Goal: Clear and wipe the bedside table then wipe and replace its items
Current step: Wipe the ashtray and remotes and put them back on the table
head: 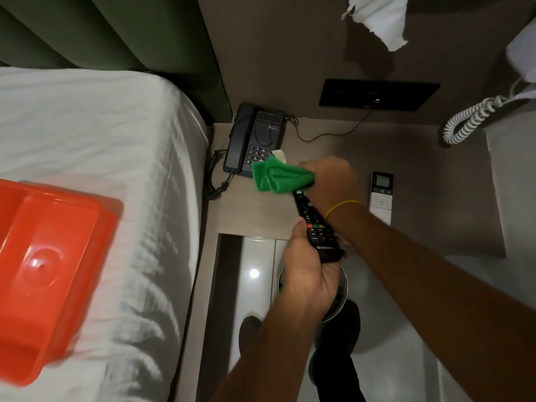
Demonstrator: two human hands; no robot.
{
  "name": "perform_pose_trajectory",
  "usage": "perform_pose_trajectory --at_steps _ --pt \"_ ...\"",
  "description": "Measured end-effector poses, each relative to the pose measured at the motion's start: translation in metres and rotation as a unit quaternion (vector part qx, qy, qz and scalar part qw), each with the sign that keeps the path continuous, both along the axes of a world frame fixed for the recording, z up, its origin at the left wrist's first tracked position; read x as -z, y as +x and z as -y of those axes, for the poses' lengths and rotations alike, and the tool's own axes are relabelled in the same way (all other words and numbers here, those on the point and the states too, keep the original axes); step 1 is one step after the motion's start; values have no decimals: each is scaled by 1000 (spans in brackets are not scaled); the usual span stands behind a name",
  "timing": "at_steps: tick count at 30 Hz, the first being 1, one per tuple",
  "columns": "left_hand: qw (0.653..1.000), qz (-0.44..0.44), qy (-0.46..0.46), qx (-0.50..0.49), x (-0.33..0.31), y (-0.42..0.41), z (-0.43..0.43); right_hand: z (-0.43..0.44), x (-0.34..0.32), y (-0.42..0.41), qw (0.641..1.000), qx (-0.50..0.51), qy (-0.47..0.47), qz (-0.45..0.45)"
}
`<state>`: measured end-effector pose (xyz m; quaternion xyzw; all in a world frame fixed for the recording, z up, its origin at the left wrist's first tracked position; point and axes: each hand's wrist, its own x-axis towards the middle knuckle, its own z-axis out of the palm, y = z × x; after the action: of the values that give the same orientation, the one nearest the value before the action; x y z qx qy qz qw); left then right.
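Observation:
My left hand [304,265] grips the lower end of a black TV remote [317,227], held above the front edge of the bedside table [255,210]. My right hand [330,178] holds a folded green cloth [275,177] pressed against the remote's top end. A black desk phone [253,137] sits at the table's back left, its coiled cord hanging off the left side. A white air-conditioner remote [381,197] lies on the table to the right of my hands.
An orange plastic tub [49,268] rests on the white bed [101,140] at the left. A black wall socket panel [377,95] with a thin cable is behind the table. A white coiled cord [470,120] hangs at the right. A round bin [339,291] stands on the floor below my hands.

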<state>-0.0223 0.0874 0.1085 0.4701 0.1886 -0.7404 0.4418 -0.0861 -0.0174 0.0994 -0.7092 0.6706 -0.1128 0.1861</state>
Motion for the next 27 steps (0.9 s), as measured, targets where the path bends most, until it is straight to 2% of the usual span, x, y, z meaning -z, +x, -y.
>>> perform_pose_trajectory --at_steps 4,7,11,13,15,16,18,19,20,22,24,27 --pt "1000 14 9 17 -7 -9 1 35 9 -14 999 5 28 -16" --pt "998 55 6 30 -14 0 15 18 -4 -15 998 -20 59 -3" --pt "998 59 -10 -5 6 15 27 -51 -30 -21 985 -17 101 136" --pt "995 90 -12 35 14 22 16 -84 -37 -29 979 -13 111 172" --pt "983 162 19 80 33 15 0 -111 -43 -37 972 -6 122 202" --pt "986 160 -4 50 44 16 -7 -122 -48 -41 964 1 138 228" --pt "986 166 6 19 53 9 0 -142 -58 -50 941 20 188 279" --pt "987 153 4 48 55 0 5 -153 -58 -58 934 35 201 293" --pt "975 186 42 115 55 -8 11 -164 -57 -68 933 53 208 289" --pt "961 174 45 211 58 -27 25 -181 -46 -94 925 116 235 275" --pt "951 170 -4 258 58 -55 34 -194 -33 -119 909 181 255 275" --pt "910 193 -91 355 59 -105 42 -205 -20 -147 878 244 292 290"
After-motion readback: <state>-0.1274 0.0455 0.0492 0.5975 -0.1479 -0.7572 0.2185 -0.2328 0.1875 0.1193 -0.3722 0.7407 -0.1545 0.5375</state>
